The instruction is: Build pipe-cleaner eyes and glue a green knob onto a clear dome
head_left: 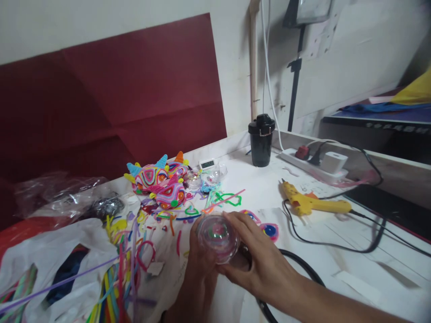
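Between both hands, above the front of the table, is a clear round plastic ball [218, 235]; pink and green show through it. My left hand [199, 262] is wrapped around its left side, fingers partly hidden. My right hand [257, 258] grips it from the right, thumb low and fingers along the upper edge. Just behind my right hand lie pink-rimmed round pieces with blue centres [270, 231]. Farther back sit several colourful animal heads [170, 193] made of coiled pipe cleaners, with horns and orange eyes.
A yellow glue gun [313, 204] lies at right, its black cable looping around it. Behind it are a white power strip [292, 159] and a black cup [261, 146]. Loose pipe cleaners [111, 287] and plastic bags [77, 229] cover the left. A small digital clock [207, 164] stands behind.
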Tool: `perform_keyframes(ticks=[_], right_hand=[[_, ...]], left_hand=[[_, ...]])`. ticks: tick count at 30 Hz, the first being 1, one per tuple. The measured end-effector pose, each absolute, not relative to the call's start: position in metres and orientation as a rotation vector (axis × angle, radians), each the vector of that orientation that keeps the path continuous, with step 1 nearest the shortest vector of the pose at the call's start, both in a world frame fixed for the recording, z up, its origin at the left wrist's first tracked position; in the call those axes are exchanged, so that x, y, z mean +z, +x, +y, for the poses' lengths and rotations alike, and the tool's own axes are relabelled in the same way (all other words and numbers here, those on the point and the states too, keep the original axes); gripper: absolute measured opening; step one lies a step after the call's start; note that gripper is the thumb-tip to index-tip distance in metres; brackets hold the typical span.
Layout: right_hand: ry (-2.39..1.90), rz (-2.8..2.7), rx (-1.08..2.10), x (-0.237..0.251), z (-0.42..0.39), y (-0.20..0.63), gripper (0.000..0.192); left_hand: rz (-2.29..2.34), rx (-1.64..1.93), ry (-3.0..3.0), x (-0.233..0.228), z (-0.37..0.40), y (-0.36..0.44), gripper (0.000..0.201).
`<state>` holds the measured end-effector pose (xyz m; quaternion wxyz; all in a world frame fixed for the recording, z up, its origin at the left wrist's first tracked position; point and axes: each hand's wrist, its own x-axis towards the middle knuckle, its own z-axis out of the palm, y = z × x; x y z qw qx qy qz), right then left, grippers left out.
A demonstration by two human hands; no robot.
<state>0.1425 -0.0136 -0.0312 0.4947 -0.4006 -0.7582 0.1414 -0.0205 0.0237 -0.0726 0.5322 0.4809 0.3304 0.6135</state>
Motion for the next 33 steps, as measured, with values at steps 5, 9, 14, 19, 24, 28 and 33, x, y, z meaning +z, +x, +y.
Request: perform_keyframes(ticks=[5, 9, 14, 19, 24, 28, 33], right_hand=[[-0.995, -1.927, 0.149, -0.034, -0.012, 0.143, 0.074], [-1.026, -1.954, 0.086, -0.037, -0.012, 0.143, 0.069], [-1.027, -1.960, 0.078, -0.043, -0.009, 0.143, 0.068], [-1.032, -1.997, 0.077, -0.044, -0.007, 0.143, 0.082], [-1.007, -1.968, 0.049, -0.041, -0.006, 0.143, 0.073], [-1.023, -1.882, 0.241, -0.023, -0.006, 0.143, 0.068], [-1.091, -1.713, 0.583, 0.008, -0.006, 0.144, 0.054]], left_hand=[[0.756, 1.464, 1.106, -0.068, 0.014, -0.006, 0.076], [0.777, 1.483, 1.124, -0.065, 0.014, -0.004, 0.072], [0.723, 1.448, 0.996, -0.051, 0.007, 0.001, 0.070], [0.709, 1.385, 0.919, -0.039, 0.000, 0.003, 0.064], [0.691, 1.312, 0.897, -0.025, -0.006, 0.001, 0.058], [0.669, 1.213, 0.838, -0.010, -0.006, -0.003, 0.047], [0.699, 1.175, 0.725, 0.003, 0.009, -0.007, 0.046]])
